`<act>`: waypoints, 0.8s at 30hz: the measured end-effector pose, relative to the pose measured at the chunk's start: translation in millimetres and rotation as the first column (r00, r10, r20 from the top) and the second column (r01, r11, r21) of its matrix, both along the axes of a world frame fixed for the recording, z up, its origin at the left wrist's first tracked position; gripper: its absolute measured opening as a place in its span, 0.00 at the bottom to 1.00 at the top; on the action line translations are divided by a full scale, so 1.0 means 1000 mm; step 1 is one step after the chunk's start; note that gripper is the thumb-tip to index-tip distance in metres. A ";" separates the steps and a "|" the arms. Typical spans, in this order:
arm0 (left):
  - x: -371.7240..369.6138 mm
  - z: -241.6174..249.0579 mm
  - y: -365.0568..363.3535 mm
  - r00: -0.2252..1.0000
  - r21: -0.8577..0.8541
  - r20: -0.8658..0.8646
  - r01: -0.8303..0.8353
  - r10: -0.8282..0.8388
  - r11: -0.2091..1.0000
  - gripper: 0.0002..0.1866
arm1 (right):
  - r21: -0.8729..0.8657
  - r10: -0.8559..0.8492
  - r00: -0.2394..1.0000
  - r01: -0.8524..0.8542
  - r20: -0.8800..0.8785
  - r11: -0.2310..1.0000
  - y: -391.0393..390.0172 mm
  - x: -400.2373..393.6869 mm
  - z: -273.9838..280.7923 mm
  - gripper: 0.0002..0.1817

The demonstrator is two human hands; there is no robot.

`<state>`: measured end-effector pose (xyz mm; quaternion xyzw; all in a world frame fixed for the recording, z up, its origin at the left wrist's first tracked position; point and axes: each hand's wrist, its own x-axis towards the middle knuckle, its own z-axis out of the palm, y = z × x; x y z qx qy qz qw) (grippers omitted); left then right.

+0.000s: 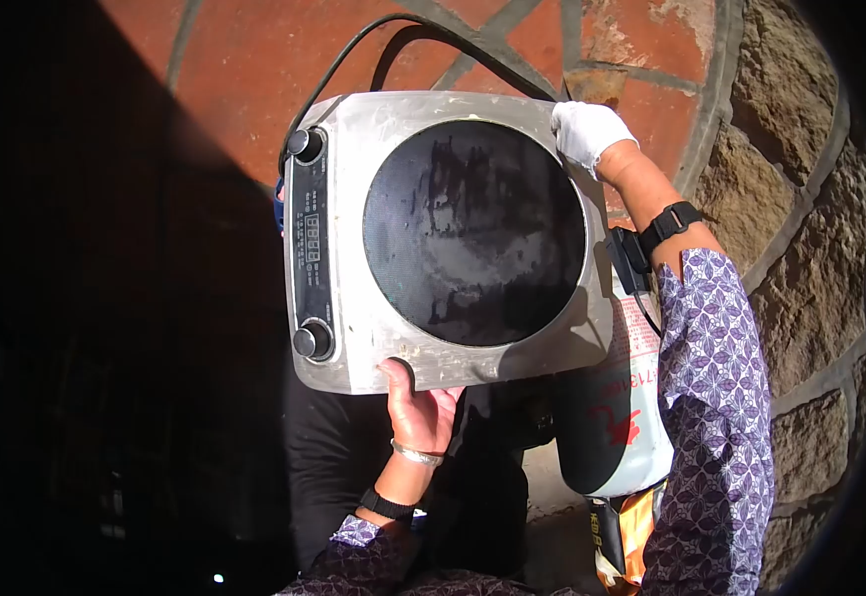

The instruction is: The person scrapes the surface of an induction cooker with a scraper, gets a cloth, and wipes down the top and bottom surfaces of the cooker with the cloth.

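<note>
A silver induction cooker (343, 238) with a round black glass plate (472, 233) is held up in front of me, its glass streaked. My left hand (423, 412) grips the near edge, thumb on top and fingers mostly hidden underneath. At the far right corner, my right hand (595, 139) is closed in a white cloth (582, 127) that covers its fingers and presses against the edge. Two knobs (312, 340) and a display panel (312, 238) line the cooker's left side. Its black cord (338, 65) loops behind it.
A pale cylinder with red markings (641, 437) stands by my right arm, above an orange and black package (631, 531). Rough stone blocks (800, 199) border the red tiled ground (244, 60) on the right. Deep shadow fills the left side.
</note>
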<state>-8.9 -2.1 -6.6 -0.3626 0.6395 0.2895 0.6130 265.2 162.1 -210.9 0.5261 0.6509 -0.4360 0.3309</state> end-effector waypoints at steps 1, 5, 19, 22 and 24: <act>0.000 0.001 0.000 1.000 -0.001 -0.002 0.000 0.000 1.000 0.44 | 0.036 -0.015 1.000 0.015 0.008 0.999 -0.005 0.003 -0.007 0.10; 0.001 0.001 0.001 0.999 0.012 -0.028 0.030 -0.030 0.999 0.45 | 0.072 -0.114 0.992 0.110 0.048 0.991 -0.004 -0.002 -0.002 0.13; -0.003 -0.001 -0.004 0.999 0.041 -0.001 -0.042 0.042 0.998 0.44 | 0.058 -0.212 0.969 0.206 0.129 0.977 -0.009 0.002 -0.005 0.16; -0.004 -0.002 -0.005 0.999 0.012 0.000 -0.038 0.038 0.999 0.45 | 0.056 -0.194 0.974 0.189 0.115 0.980 -0.004 0.001 -0.010 0.16; -0.003 -0.001 -0.004 1.000 0.014 0.013 -0.013 0.012 1.000 0.46 | 0.055 -0.166 0.980 0.161 0.109 0.985 -0.003 -0.001 -0.013 0.16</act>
